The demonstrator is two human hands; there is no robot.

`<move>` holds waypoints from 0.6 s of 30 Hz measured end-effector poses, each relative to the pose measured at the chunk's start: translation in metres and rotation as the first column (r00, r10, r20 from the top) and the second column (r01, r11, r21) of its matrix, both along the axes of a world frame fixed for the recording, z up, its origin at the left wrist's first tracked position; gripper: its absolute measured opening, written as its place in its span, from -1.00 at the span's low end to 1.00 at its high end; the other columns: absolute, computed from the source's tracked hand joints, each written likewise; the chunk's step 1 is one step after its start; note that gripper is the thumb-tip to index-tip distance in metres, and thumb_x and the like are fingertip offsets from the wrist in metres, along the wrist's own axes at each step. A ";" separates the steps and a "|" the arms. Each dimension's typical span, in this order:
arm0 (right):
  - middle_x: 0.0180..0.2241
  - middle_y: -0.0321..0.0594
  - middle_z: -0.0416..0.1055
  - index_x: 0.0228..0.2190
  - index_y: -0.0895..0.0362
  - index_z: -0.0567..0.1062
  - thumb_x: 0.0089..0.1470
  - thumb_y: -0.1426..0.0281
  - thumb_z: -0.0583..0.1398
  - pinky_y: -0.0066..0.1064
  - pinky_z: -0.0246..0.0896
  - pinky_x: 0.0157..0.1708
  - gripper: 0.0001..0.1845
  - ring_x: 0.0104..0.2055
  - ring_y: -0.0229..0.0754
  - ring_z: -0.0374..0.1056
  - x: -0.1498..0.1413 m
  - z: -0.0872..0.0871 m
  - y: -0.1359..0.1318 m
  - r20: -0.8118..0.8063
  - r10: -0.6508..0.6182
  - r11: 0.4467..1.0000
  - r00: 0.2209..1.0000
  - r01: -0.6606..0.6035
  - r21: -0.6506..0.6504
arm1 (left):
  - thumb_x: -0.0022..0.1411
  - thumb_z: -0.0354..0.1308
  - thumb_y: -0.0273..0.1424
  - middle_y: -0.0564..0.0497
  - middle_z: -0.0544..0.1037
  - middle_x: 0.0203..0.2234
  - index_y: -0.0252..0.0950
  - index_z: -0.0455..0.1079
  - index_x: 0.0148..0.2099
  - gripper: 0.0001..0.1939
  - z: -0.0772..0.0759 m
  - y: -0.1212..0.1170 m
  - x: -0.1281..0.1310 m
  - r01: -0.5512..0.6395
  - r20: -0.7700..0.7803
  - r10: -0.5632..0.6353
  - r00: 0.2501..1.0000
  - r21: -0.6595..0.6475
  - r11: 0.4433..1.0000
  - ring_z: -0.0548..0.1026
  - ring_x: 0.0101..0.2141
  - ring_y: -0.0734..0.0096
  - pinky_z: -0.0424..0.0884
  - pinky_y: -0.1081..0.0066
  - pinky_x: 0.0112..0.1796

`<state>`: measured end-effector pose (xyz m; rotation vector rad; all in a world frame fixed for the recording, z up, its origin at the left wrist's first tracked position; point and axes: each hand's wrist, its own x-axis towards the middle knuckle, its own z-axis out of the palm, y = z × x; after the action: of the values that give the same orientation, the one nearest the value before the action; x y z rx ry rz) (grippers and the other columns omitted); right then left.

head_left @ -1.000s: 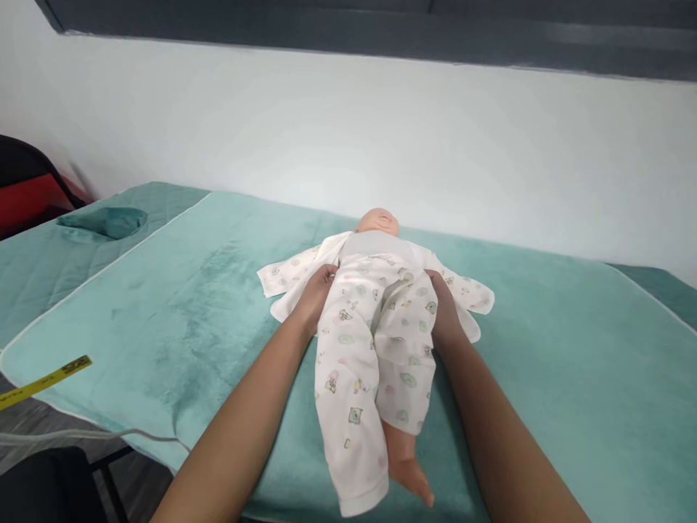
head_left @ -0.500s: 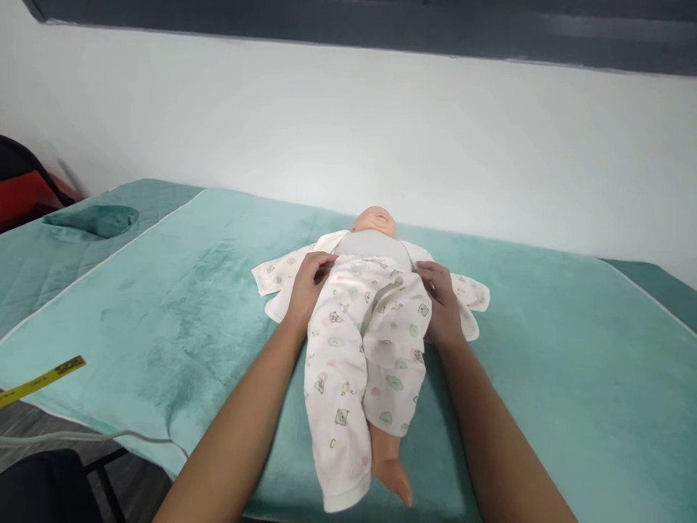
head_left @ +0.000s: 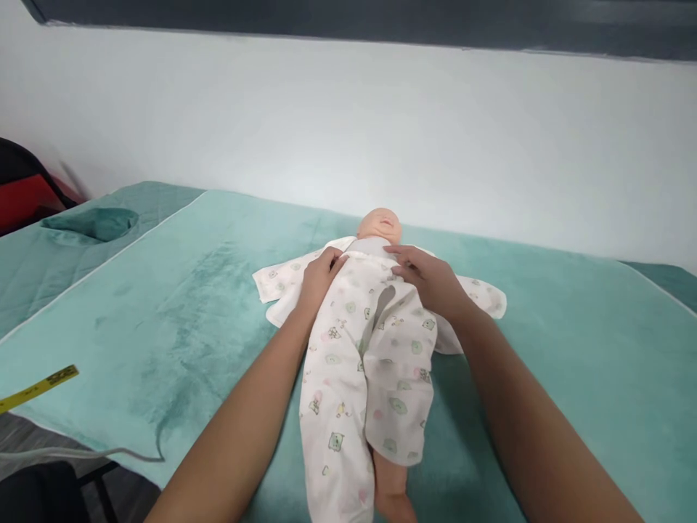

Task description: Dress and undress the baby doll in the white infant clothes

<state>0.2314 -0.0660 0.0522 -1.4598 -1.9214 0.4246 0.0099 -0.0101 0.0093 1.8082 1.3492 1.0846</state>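
A baby doll (head_left: 381,224) lies on its back on a teal blanket (head_left: 179,305), head toward the wall. It wears white printed trousers (head_left: 370,363), and an open white printed top (head_left: 277,280) is spread beneath it. My left hand (head_left: 320,278) grips the trousers' waistband at the doll's left side, fingers curled on the cloth. On the other side, my right hand (head_left: 428,280) presses on the waistband over the belly, fingers bent onto the fabric. One bare foot (head_left: 389,497) sticks out of a trouser leg at the bottom edge.
A yellow tape measure (head_left: 38,387) lies at the blanket's left front edge. A dark green cloth (head_left: 90,221) sits on the far left of the bed. The white wall runs close behind the doll. A red and black object (head_left: 22,192) stands far left.
Both hands have slid up the doll's sides toward the chest, drawing the waistband higher over the grey belly. The right hand has moved from the hip onto the belly.
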 end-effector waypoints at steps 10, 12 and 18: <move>-0.49 -0.33 0.29 -0.45 0.05 0.28 0.11 0.18 0.14 -0.35 0.03 -0.34 -0.77 -0.43 -0.19 0.19 -0.003 -0.016 0.054 -0.077 -0.238 0.971 0.968 0.239 0.005 | 0.39 -0.11 -0.29 -0.11 0.51 -0.28 -0.24 0.31 -0.17 -0.79 0.006 0.006 0.014 -0.125 -0.282 0.145 0.948 0.088 0.988 0.42 -0.25 0.18 0.24 0.33 -0.27; -0.38 -0.29 0.36 -0.43 0.06 0.33 0.08 0.14 0.17 -0.34 0.09 -0.26 -0.74 -0.33 -0.18 0.23 -0.001 -0.022 0.050 -0.177 -0.189 0.981 0.966 0.195 0.017 | 0.38 -0.07 -0.33 -0.20 0.47 -0.08 -0.26 0.33 -0.19 -0.82 0.005 0.005 0.012 -0.080 -0.348 0.157 0.924 0.226 0.971 0.36 -0.05 0.10 0.25 0.26 -0.13; -0.16 -0.21 0.42 -0.42 0.08 0.37 0.13 0.12 0.14 -0.29 0.11 -0.09 -0.72 -0.11 -0.13 0.29 0.004 -0.023 0.042 -0.217 -0.129 0.992 0.967 0.124 -0.040 | 0.42 -0.14 -0.28 -0.13 0.51 -0.12 -0.24 0.32 -0.21 -0.74 0.004 0.014 0.005 0.084 -0.460 0.022 0.888 0.209 0.974 0.38 -0.02 0.11 0.14 0.16 0.02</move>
<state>0.2355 -0.0241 0.0288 -1.4767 -1.6447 0.5297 0.0147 0.0041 0.0133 2.3564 1.4997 0.8435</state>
